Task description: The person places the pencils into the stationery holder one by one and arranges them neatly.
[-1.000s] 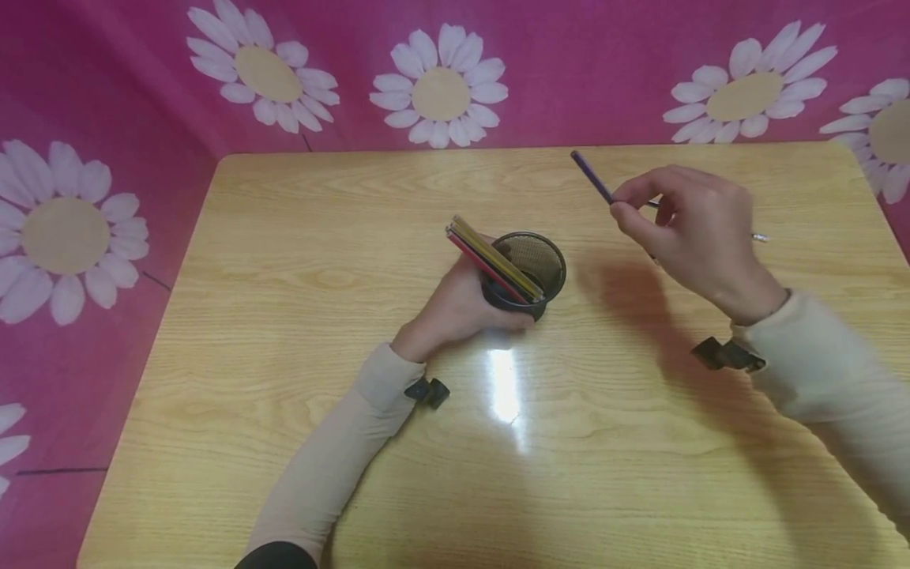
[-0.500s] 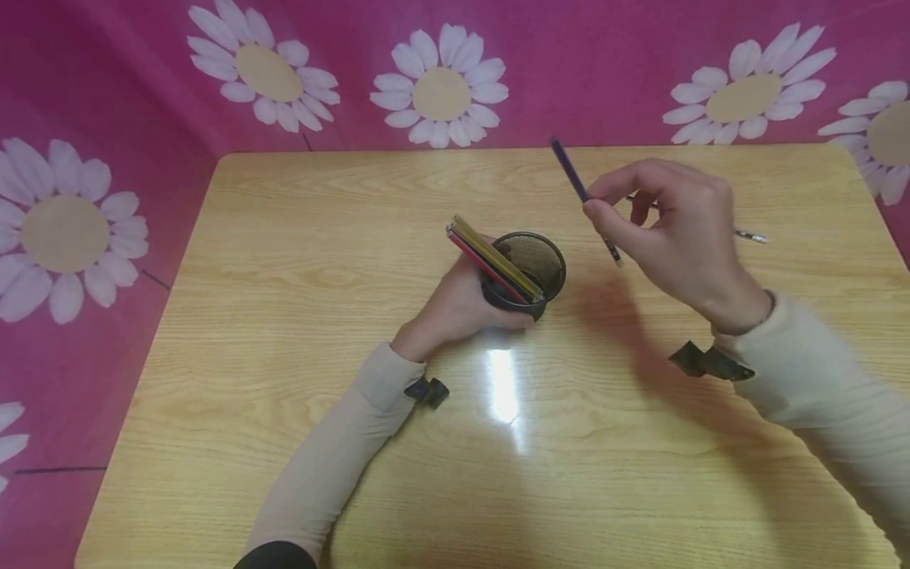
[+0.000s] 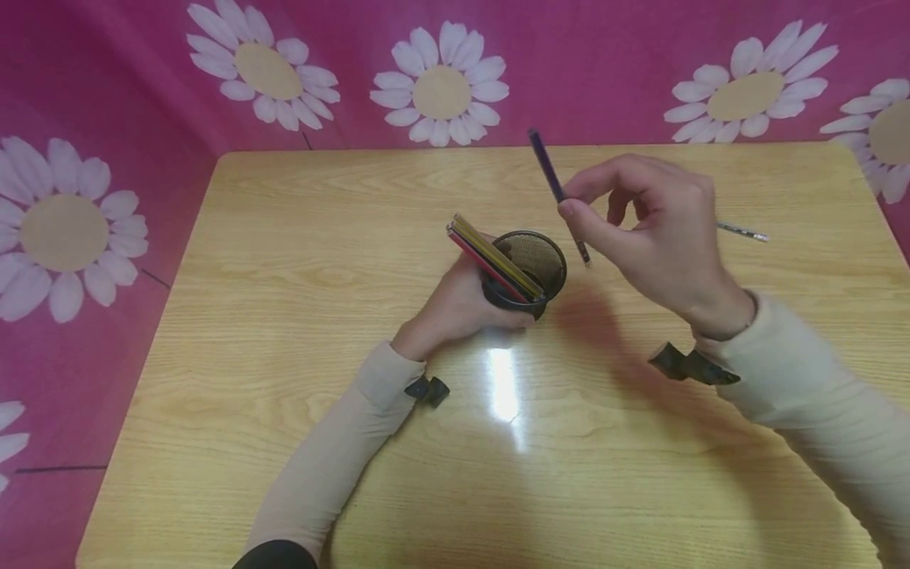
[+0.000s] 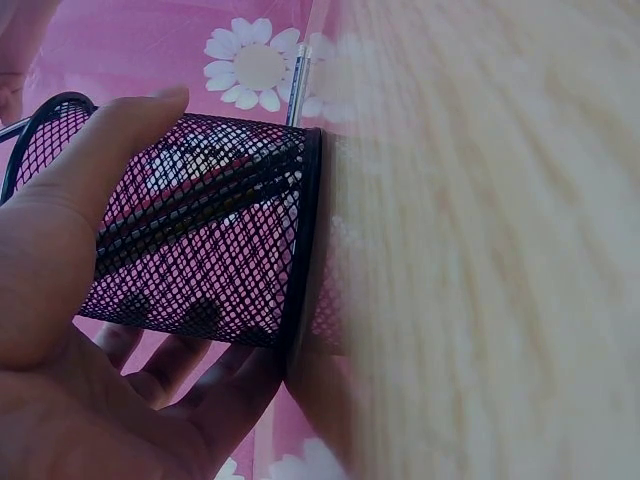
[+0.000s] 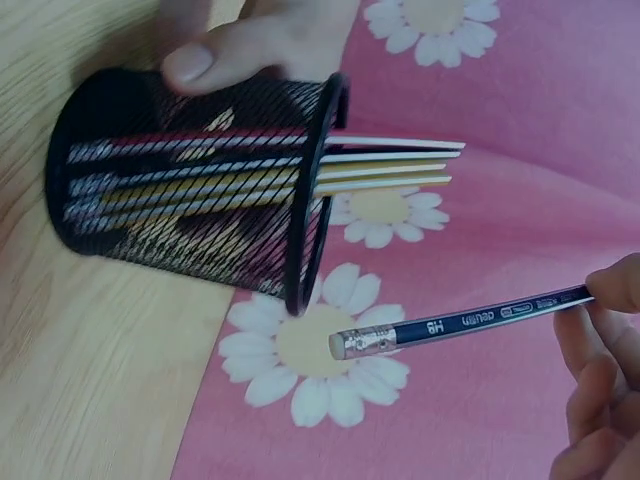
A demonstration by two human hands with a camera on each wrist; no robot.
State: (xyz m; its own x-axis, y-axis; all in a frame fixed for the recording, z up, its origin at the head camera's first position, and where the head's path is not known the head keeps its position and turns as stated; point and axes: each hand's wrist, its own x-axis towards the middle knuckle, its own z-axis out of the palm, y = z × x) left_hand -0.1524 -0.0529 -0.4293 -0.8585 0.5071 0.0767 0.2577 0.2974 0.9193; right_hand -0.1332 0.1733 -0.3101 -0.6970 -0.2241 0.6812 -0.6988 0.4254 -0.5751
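My left hand (image 3: 458,304) grips a black mesh pencil cup (image 3: 536,254), which stands on the wooden table. Thumb and fingers wrap round its wall (image 4: 230,260) in the left wrist view. Several pencils (image 5: 390,165), red, dark and yellow, lean inside it with their ends past the rim. Right of the cup and above the table, my right hand (image 3: 661,229) pinches a dark blue pencil (image 3: 546,166) between thumb and index finger. This pencil is tilted, its eraser (image 5: 363,342) at the lower end, apart from the cup.
Another pencil (image 3: 742,231) lies on the table (image 3: 284,237) behind my right hand, which hides part of it. A pink cloth (image 3: 583,71) with white flowers hangs along the back and left table edges.
My right hand has moved left towards the cup with the dark blue pencil, which now stands steeper. More of the pencil on the table is hidden at its left. My left hand keeps still.
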